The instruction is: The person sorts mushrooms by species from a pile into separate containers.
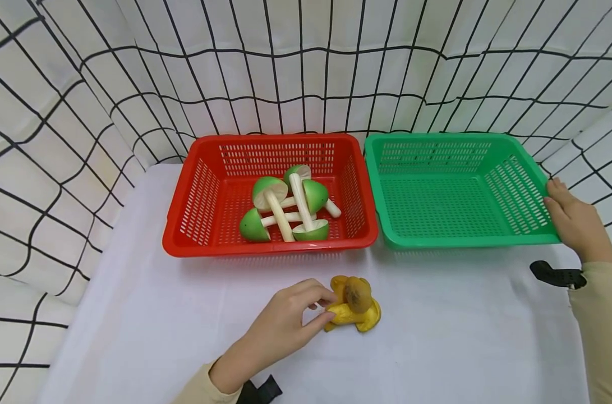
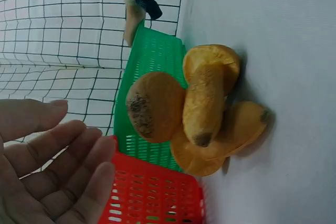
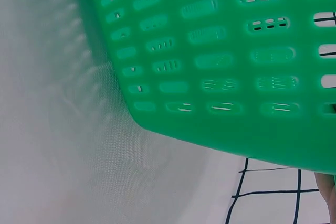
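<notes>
A small heap of yellow-orange toy mushrooms (image 1: 355,307) (image 2: 205,108) lies on the white table near the front. My left hand (image 1: 306,314) (image 2: 58,171) is just left of the heap, fingers loosely spread toward it; the left wrist view shows a gap between them. An empty green basket (image 1: 467,242) (image 3: 220,51) stands at the back right. My right hand (image 1: 570,221) grips its right rim near the front corner. Beside it on the left, a red basket (image 1: 270,247) holds several green-capped toy mushrooms (image 1: 285,210) with white stems.
A white cloth with a black grid (image 1: 73,140) walls in the table on the left, back and right. The white tabletop (image 1: 437,342) stretches in front of both baskets. Black wrist straps (image 1: 558,275) show at my sleeves.
</notes>
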`<state>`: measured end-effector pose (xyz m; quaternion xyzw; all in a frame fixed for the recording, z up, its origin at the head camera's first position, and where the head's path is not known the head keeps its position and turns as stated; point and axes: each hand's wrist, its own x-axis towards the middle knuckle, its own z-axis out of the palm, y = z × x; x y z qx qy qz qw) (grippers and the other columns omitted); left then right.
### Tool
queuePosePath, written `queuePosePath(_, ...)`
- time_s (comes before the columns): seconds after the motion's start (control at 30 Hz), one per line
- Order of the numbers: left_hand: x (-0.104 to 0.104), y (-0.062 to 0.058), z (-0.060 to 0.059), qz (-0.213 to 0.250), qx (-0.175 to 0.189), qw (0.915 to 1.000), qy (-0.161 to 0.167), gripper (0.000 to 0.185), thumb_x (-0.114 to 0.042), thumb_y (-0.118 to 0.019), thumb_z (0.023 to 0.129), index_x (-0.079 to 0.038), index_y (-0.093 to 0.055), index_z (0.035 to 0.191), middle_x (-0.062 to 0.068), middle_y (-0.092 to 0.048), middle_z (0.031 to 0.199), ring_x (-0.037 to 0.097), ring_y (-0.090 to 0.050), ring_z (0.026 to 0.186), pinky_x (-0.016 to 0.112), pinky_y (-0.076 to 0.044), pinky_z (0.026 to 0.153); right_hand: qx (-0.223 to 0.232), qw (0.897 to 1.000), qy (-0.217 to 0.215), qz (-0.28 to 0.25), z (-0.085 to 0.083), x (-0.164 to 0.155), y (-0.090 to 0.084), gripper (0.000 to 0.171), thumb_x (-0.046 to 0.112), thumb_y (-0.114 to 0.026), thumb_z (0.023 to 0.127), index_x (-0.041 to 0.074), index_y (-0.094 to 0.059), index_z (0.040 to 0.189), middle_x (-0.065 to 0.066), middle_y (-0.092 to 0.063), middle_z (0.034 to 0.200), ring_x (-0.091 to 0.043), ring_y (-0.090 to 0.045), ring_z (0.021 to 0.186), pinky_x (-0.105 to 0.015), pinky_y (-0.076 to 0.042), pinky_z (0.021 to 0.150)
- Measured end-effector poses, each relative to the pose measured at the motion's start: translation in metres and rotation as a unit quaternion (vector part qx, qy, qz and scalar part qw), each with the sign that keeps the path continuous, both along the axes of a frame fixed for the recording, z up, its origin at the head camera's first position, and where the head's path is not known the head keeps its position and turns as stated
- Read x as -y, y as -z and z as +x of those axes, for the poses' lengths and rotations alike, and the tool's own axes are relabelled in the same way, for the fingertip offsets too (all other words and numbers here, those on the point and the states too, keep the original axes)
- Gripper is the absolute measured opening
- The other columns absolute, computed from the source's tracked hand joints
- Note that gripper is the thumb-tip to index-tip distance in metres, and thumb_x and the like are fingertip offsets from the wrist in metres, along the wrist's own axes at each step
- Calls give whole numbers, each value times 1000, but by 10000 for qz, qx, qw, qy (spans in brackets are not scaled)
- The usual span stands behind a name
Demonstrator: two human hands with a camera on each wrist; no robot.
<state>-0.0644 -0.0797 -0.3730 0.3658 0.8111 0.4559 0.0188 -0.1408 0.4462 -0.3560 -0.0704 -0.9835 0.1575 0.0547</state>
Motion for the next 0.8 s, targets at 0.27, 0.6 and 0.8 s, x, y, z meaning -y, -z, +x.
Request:
queuePosePath(0.27, -15, 26, -1, -1324, 9, 9905, -370, 22, -12, -76, 80, -4, -69, 99, 2, -65, 94, 12, -60, 78, 22, -50, 68, -52, 10000, -74, 31, 1, 0, 0, 54, 28, -18, 103, 2, -6, 148, -19, -4, 153, -37, -5, 141, -51, -5, 112)
queuePosePath(0.6, -22, 45, -5, -1186, 200, 9917, -445, 19, -12, -79, 76, -6, -66, 88, -2, -57, 81, 8, -55, 70, 16, -45, 60, -9, 10000, -6, -21, -2, -1, 2, 54, 28, -18, 103, 3, -4, 148, -17, -3, 153, -36, -4, 141, -49, -4, 113)
queuePosePath(0.8, -25, 47, -6, -1190, 244, 9917, -417, 22, -14, -81, 75, -7, -64, 87, -4, -53, 80, 5, -51, 69, 16, -44, 59, -6, 10000, 16, -53, -1, 0, 2, 53, 28, -18, 103, 4, -4, 148, -16, -2, 153, -36, -4, 141, -51, -5, 112)
